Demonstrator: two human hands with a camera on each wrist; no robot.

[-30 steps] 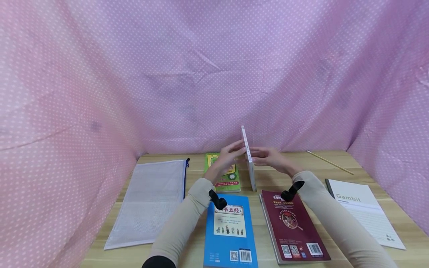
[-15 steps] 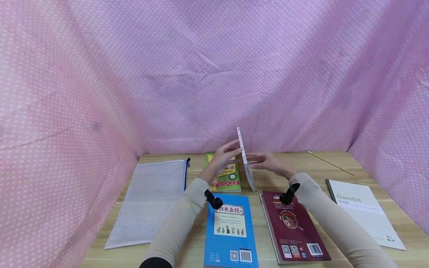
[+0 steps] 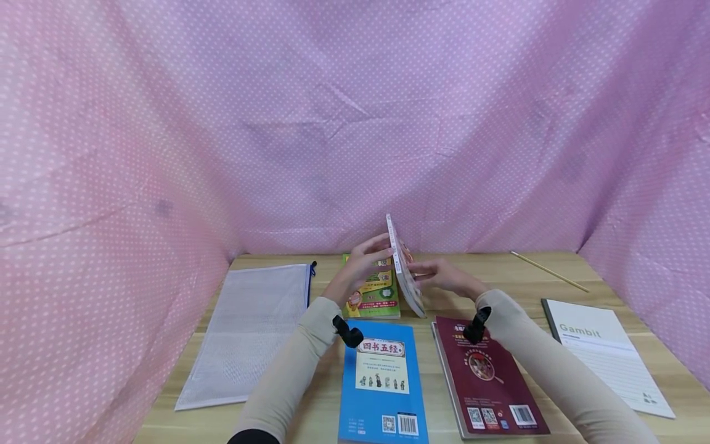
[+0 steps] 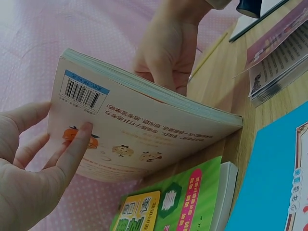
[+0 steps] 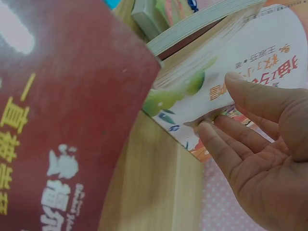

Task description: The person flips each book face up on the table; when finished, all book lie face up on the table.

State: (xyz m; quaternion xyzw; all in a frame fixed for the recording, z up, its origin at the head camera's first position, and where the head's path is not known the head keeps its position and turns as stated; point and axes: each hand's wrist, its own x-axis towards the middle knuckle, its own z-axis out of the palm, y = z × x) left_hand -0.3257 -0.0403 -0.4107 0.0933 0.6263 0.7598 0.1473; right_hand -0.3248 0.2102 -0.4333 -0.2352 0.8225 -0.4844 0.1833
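In the head view a white paperback book (image 3: 398, 259) stands on its edge on the table, leaning left. My left hand (image 3: 363, 265) rests spread fingers on its back cover, near the barcode seen in the left wrist view. On the other side, the fingertips of my right hand (image 3: 444, 277) touch the illustrated front cover (image 5: 260, 62), which looks slightly bent. Left of the standing book, a green book (image 3: 371, 296) lies flat, partly hidden by my left hand. Nearer to me lie a blue book (image 3: 383, 370) and a maroon book (image 3: 488, 376).
A white mesh zip pouch (image 3: 249, 333) lies at the left of the wooden table (image 3: 432, 364). To the right are a notepad (image 3: 610, 351) marked Gambit and a pencil (image 3: 549, 271). A pink dotted cloth (image 3: 355, 123) hangs behind the table.
The standing book's top has tipped left toward the green book, showing some of its front cover. Both hands have shifted slightly left with it.
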